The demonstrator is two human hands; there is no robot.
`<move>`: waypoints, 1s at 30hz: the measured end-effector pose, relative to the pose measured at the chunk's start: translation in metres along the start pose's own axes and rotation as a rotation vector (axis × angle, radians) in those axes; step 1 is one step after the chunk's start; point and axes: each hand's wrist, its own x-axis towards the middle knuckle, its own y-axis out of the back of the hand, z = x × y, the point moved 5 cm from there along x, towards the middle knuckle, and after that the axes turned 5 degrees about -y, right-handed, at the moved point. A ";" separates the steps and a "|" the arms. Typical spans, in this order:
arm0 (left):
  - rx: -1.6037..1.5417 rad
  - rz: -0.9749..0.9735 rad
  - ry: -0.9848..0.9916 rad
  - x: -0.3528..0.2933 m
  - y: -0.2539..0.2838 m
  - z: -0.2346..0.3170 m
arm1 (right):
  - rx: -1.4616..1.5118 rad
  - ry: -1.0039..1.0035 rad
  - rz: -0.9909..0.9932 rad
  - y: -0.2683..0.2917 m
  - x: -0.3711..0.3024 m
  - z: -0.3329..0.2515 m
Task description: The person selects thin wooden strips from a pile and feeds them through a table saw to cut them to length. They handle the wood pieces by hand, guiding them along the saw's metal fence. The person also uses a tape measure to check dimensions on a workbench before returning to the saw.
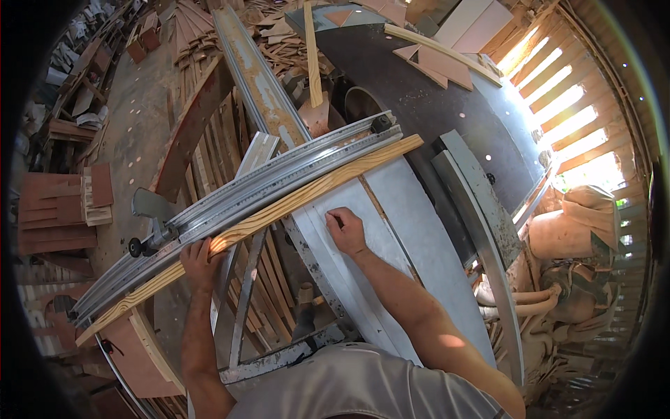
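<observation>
A long pale wooden strip (279, 211) lies diagonally along the ribbed aluminium fence (279, 178) of a sliding table saw. Its far right end crosses the grey metal saw table (436, 279); its near left end runs out past the fence. My left hand (200, 264) grips the strip left of the middle, fingers over its top against the fence. Above the grey table, just on my side of the strip, my right hand (345, 230) is curled into a loose fist, apart from the wood. I see nothing in it. A dark slot (387, 220) runs through the table beside that hand.
A metal rail (478, 209) stands along the table's right side. Behind is a dark outfeed table (433, 98) with wooden offcuts (447, 68). A black knob (135, 247) juts from the fence at left. Stacked boards (59, 209) and scrap wood lie around the floor.
</observation>
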 end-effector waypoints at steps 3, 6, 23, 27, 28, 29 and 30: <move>0.040 0.011 -0.059 0.014 -0.005 0.012 | -0.041 0.056 0.018 0.000 0.000 -0.007; -0.008 0.010 -0.044 0.028 -0.015 0.025 | -0.055 0.117 0.038 -0.001 0.002 -0.014; -0.175 0.082 -0.091 0.111 -0.075 0.137 | -0.002 -0.337 0.048 -0.012 0.025 0.002; -0.180 0.035 -0.159 0.114 -0.053 0.139 | 0.236 -0.804 0.049 -0.001 0.056 0.006; -0.158 -0.037 -0.151 0.105 -0.041 0.127 | 0.243 -0.844 0.033 0.004 0.058 0.010; -0.124 -0.064 -0.132 0.085 -0.037 0.101 | 0.255 -0.877 0.016 0.007 0.063 0.012; -0.024 -0.097 -0.134 0.067 -0.035 0.071 | 0.270 -0.909 -0.003 0.007 0.069 0.013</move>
